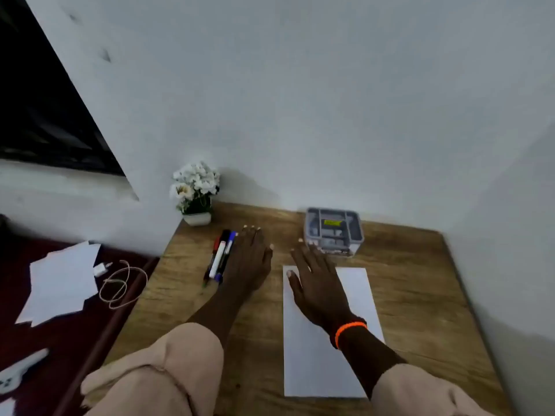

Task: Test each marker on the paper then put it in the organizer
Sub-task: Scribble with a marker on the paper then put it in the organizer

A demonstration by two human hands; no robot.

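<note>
Desk (420, 280): wood top, set against a white wall, filling the 6 o'clock half of the view.
Paper (357, 295): white sheet lying flat, long axis running 12 to 6 o'clock, right of centre; no marks can be made out on it.
Right hand (315, 283): flat, fingers straight and spread, holding nothing; palm over the paper's 11 o'clock corner, fingertips reaching toward the organizer.
Left hand (249, 262): flat on the desk, fingers straight and pointing to 12 o'clock, gripping nothing; its outer edge lies just beside the markers.
Organizer (333, 231): grey compartment box with clear walls at 12 o'clock from the paper, near the wall.
Plant (195, 190): white flowers in a white pot at the desk's 11 o'clock corner.
Markers (220, 256): a bunch lying side by side at 9 o'clock from the left hand, long axes running about 1 to 7 o'clock; red, black, white and blue barrels show.
</note>
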